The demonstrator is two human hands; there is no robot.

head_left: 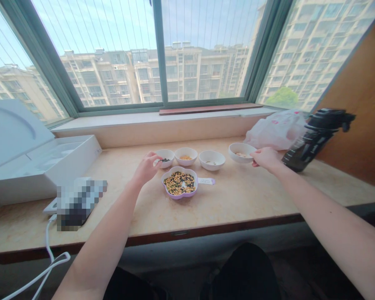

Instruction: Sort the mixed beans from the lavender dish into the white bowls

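Note:
My left hand [146, 168] is closed on the left rim of a small white bowl [168, 165] of black beans, its fingertips over the edge. On the far right, my right hand [266, 158] grips the rim of another white bowl [237, 160], tilted slightly, with a few pale pieces inside. Between them stand a white bowl [186, 162] of yellow kernels or beans and a white bowl [211, 167] with a few small pale bits. In front, a purple-edged, flower-shaped dish [180, 196] with a handle holds mixed yellow, black and green beans.
An open white box [71, 164] stands on the left, near a pixelated flat object [81, 204] and a white cable [48, 241]. At the right are a white plastic bag [273, 131] and a dark bottle [312, 139]. The counter [237, 200] ends at a dark front edge.

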